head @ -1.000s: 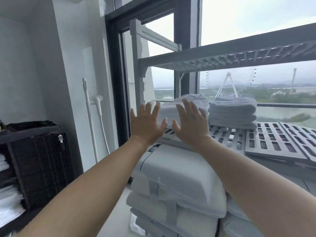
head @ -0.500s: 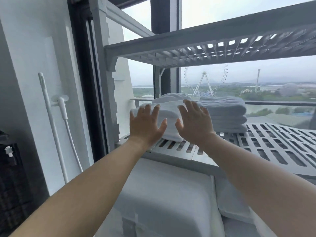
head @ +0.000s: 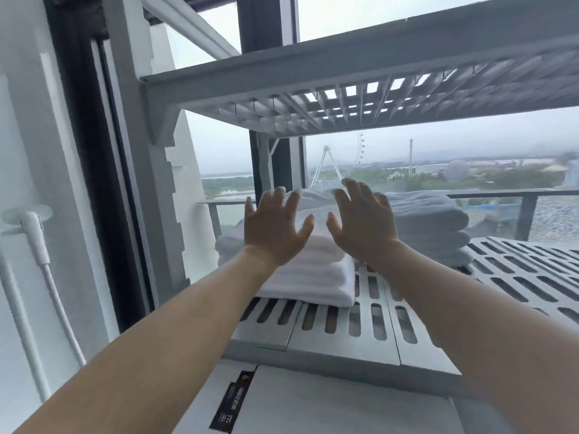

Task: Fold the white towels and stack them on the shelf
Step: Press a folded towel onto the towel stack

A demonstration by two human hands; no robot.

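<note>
A stack of folded white towels [head: 308,277] lies on the grey slatted shelf [head: 360,327], near its left end. My left hand [head: 274,231] and my right hand [head: 363,225] are both stretched out over this stack with fingers spread and straight, palms facing the towels. I cannot tell whether they touch the top towel. A second stack of folded towels [head: 429,227] sits to the right, further back on the same shelf.
An upper slatted shelf [head: 344,89] hangs close above the hands. The shelf's upright post [head: 147,183] stands at the left beside a dark window frame [head: 94,170]. White packed bundles [head: 329,402] lie below the shelf. A white hose [head: 47,277] hangs on the left wall.
The view has moved closer to the shelf and higher. Both hands have reached further forward over the left towel stack, staying spread and flat.
</note>
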